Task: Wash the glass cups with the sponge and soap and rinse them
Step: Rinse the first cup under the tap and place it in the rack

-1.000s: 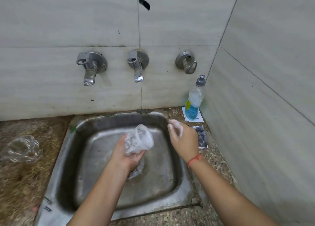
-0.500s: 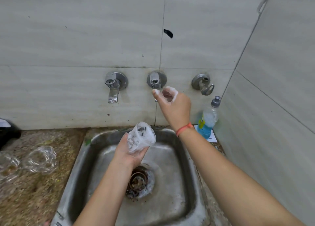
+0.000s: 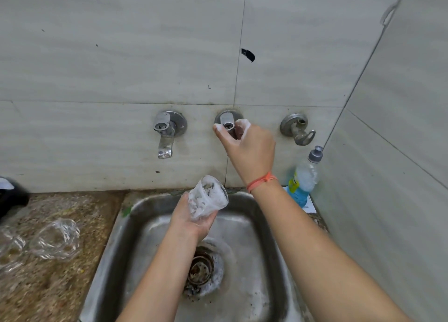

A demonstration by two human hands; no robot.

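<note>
My left hand (image 3: 191,218) holds a soapy glass cup (image 3: 209,196) tilted over the steel sink (image 3: 271,261), its mouth turned up and to the right. My right hand (image 3: 244,143), foamy at the fingertips, is raised to the middle tap (image 3: 227,122) with thumb and fingers curled round its handle. No water is seen running. Two clear glass cups (image 3: 57,238) lie on the speckled counter to the left of the sink. The soap bottle (image 3: 304,176) with blue liquid stands in the right corner. No sponge is in sight.
A left tap (image 3: 166,133) and a right tap (image 3: 297,130) are fixed to the tiled wall. The sink drain (image 3: 201,269) has foam around it. A dark object (image 3: 12,196) sits at the far left edge. A side wall closes in the right.
My right hand rose from beside the sink to the middle tap and closed on its handle. My left hand kept the cup over the sink. The view tilted upward.
</note>
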